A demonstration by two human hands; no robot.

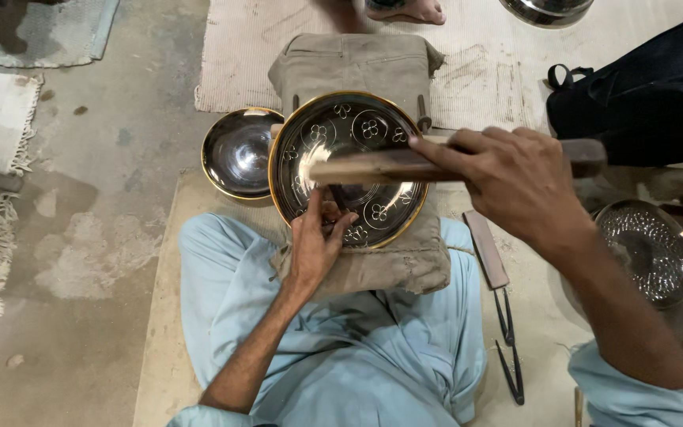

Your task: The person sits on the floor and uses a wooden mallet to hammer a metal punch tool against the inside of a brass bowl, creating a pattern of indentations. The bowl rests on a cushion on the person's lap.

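Here the engraved brass-rimmed bowl [349,166] rests on a padded cloth block [373,261] over the person's lap. The left hand [315,241] sits at the bowl's near rim, fingers pinched around what looks like a small tool, though it is too hidden to be sure. The right hand [507,182] grips a wooden mallet [389,166] laid across the bowl. A plainer bowl [239,152] lies just beside it, and a perforated steel dish [648,251] well apart on the right
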